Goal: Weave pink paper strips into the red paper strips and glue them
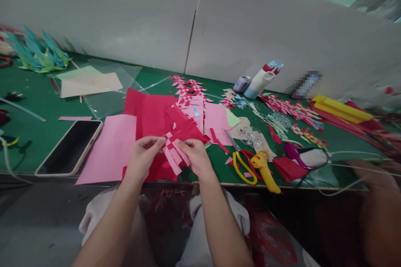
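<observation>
Between my two hands is a piece of woven paper strips [171, 143], pink crossing red in a small checkered patch with loose strip ends hanging below. My left hand [144, 154] pinches its left edge between thumb and fingers. On the other side, my right hand [194, 154] grips the right edge, thumb on top. Red paper sheets [153, 112] lie beneath and behind the weave. A pink sheet [109, 146] is left of my left hand, and another pink sheet [216, 119] lies beyond my right hand. Finished-looking checkered woven strips [184, 87] rest farther back.
A phone [70, 148] lies at the left near the table edge. Yellow-handled scissors [242, 167] and a yellow glue gun [266, 171] sit to the right. A white bottle [263, 79] and a can [242, 84] stand by the wall. Another person's arm [379, 200] shows far right.
</observation>
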`<state>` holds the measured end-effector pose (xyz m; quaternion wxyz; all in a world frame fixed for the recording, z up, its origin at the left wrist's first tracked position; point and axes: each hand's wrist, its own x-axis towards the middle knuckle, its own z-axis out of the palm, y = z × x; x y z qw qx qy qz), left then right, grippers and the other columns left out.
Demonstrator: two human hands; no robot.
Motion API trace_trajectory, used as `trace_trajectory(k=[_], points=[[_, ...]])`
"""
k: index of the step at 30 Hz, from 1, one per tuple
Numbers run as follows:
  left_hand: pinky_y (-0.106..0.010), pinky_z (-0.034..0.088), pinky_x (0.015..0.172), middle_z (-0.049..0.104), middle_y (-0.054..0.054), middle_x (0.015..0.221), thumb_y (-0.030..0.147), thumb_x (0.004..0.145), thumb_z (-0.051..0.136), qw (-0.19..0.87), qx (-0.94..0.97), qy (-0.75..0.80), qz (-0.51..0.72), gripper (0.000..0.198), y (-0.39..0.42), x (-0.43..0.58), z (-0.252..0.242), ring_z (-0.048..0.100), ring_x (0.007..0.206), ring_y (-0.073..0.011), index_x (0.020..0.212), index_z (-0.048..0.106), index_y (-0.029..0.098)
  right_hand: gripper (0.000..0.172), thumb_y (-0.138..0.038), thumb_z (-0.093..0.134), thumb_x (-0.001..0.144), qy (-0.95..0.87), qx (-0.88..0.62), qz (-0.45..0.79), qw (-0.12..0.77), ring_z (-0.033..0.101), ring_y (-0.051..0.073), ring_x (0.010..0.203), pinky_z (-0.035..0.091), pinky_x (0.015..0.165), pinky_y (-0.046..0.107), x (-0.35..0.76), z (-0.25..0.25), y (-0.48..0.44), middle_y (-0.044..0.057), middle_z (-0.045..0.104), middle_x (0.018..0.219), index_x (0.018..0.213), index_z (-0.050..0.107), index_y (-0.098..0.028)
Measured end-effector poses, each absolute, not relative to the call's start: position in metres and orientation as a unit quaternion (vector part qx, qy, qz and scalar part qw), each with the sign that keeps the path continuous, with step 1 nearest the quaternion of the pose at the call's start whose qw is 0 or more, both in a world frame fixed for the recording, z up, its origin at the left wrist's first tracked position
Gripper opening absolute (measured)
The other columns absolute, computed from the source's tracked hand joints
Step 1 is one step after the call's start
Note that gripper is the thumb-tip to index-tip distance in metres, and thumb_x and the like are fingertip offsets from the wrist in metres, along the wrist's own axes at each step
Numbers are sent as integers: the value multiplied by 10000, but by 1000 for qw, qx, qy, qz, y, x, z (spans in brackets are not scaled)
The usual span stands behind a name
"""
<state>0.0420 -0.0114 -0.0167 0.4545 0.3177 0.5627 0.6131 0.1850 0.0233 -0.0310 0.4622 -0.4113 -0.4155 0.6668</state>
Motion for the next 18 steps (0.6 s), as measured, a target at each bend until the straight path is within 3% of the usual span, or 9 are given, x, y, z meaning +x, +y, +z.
trace_trajectory(k=[7,18], points=[[-261,536,640,683,-25,666,406,554,816,449,293,562,630,336,-11,42,-17,603,617,-120,723,711,136,217,-357,797,605,-454,-400,653,455,571,116,629,463,690,256,185,-29,22,0,679,625,693,761,-162],[-276,539,643,684,-24,673,442,549,807,442,305,574,619,356,-11,43,-18,615,628,-133,714,700,145,212,-351,802,586,-459,-421,651,434,492,87,529,408,559,223,185,-26,23,-14,638,559,670,764,-160]])
